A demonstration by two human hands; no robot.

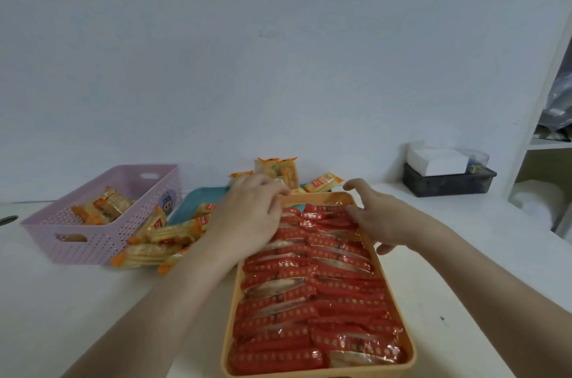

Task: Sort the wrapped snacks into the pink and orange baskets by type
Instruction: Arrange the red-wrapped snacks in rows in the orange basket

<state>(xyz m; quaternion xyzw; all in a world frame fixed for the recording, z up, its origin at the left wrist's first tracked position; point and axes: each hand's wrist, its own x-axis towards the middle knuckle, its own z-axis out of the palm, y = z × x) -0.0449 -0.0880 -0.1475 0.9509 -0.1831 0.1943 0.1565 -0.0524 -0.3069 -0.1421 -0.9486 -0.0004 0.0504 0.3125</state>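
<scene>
The orange basket (322, 198) of red snacks (309, 300) sits at six o'clock on the worktop (93, 300), the pink basket (93, 244) at nine. The left grip (247, 213) curls over the orange basket's far end, its hold unclear. The right grip (380, 216) rests loosely spread on the red snacks.

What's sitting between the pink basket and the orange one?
A loose pile of yellow-orange wrapped snacks lies on the white table there, with a teal tray just behind; the head view shows it.
</scene>
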